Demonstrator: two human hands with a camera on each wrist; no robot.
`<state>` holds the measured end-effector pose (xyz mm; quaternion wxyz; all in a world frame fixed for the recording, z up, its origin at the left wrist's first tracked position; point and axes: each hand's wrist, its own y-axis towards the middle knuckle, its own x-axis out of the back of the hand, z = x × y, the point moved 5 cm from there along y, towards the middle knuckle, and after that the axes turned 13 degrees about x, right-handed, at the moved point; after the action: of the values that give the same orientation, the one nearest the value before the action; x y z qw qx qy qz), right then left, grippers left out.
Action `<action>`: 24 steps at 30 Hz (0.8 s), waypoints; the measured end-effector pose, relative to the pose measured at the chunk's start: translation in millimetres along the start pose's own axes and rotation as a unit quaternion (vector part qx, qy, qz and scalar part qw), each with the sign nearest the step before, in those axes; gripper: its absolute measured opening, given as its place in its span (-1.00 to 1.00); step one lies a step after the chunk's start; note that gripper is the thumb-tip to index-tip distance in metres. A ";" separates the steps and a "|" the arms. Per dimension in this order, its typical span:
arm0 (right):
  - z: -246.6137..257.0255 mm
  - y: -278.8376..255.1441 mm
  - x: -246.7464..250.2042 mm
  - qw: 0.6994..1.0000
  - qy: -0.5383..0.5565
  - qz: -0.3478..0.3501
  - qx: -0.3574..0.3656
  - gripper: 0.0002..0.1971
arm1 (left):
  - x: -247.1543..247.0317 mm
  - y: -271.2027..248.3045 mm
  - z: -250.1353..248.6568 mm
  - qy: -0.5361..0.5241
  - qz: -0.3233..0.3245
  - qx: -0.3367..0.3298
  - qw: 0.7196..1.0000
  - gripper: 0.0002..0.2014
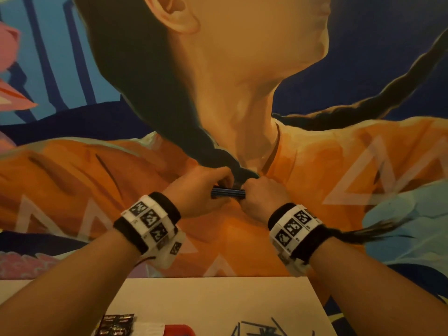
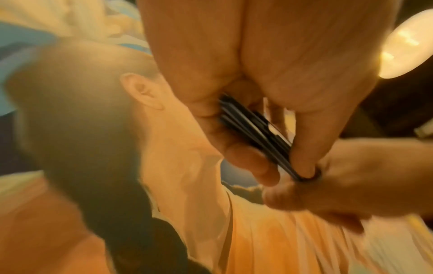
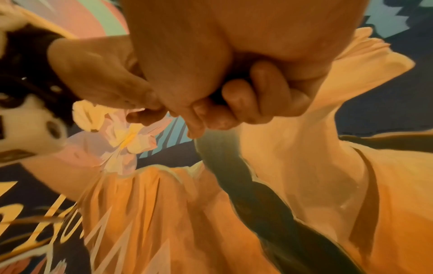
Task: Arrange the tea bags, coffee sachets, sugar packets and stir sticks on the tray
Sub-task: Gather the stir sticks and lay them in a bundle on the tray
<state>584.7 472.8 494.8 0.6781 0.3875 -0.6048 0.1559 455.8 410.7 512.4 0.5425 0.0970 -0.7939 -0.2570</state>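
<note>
— While both hands are raised before the mural (image 1: 242, 69), what do they hold?
— A bundle of dark stir sticks (image 1: 228, 192), level between them: the left hand (image 1: 198, 190) curls round one end, the right hand (image 1: 263, 196) fists the other.
— And below?
— Loose sticks (image 1: 264, 327) and dark sachets (image 1: 115, 324) lie on the white table (image 1: 218, 299).

I saw dim, warm orange light; both wrist views were soft with blur, the edges bent wide.

Dark blue stir-stick bundle (image 1: 228, 192) level, airborne; loose sticks (image 1: 263, 328) scattered on table.
</note>
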 end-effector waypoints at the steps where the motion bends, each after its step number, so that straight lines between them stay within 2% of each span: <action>1: -3.9 0.5 0.7 1.000 0.011 -0.002 -0.007 -0.77 | 5.4 -2.1 7.8 -0.058 -0.022 -0.005 0.998 -0.80; 3: -6.3 1.3 3.1 1.000 0.024 -0.007 -0.016 -0.79 | 8.8 -6.9 20.6 -0.189 -0.052 0.038 0.980 -0.82; 6: 1.5 1.8 9.9 0.999 0.025 -0.021 -0.011 -0.81 | -2.6 -15.2 18.5 -0.370 -0.049 0.123 0.919 -0.74; 8: 7.3 1.9 13.4 0.999 0.014 -0.034 0.005 -0.82 | -10.3 -18.0 13.2 -0.413 -0.053 0.138 0.899 -0.69; 10: 8.9 0.2 17.1 0.998 0.030 -0.045 0.032 -0.78 | -9.5 -18.5 11.1 -0.419 -0.064 0.133 0.896 -0.70; 13: 5.5 -7.2 22.1 0.984 0.138 -0.035 0.105 -0.72 | -3.6 -19.5 12.3 -0.416 -0.063 0.128 0.898 -0.70; 15: -1.6 -12.8 30.2 0.952 0.261 -0.076 0.140 -0.70 | 0.8 -20.7 14.6 -0.441 -0.068 0.133 0.885 -0.74; 18: -12.6 -17.3 40.9 0.851 0.458 -0.234 0.109 -0.66 | 3.1 -18.1 17.0 -0.491 -0.075 0.150 0.855 -0.85; 19: -11.1 -16.9 41.0 0.819 0.502 -0.262 0.095 -0.60 | 2.4 -16.7 14.0 -0.499 -0.072 0.149 0.851 -0.86; 21: -2.4 -14.3 37.3 0.767 0.576 -0.274 0.069 -0.50 | -0.5 -13.8 3.5 -0.510 -0.066 0.139 0.846 -0.87; 22: 2.5 -13.5 36.7 0.750 0.600 -0.272 0.057 -0.48 | -1.3 -12.5 -1.4 -0.519 -0.066 0.134 0.842 -0.86; 24: 8.9 -13.4 38.0 0.740 0.615 -0.267 0.053 -0.50 | -1.7 -10.5 -7.1 -0.536 -0.075 0.131 0.831 -0.85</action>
<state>596.0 448.0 525.8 0.8947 0.3885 0.0818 0.2046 461.7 400.4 507.6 -0.0066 0.0734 -0.9766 -0.2022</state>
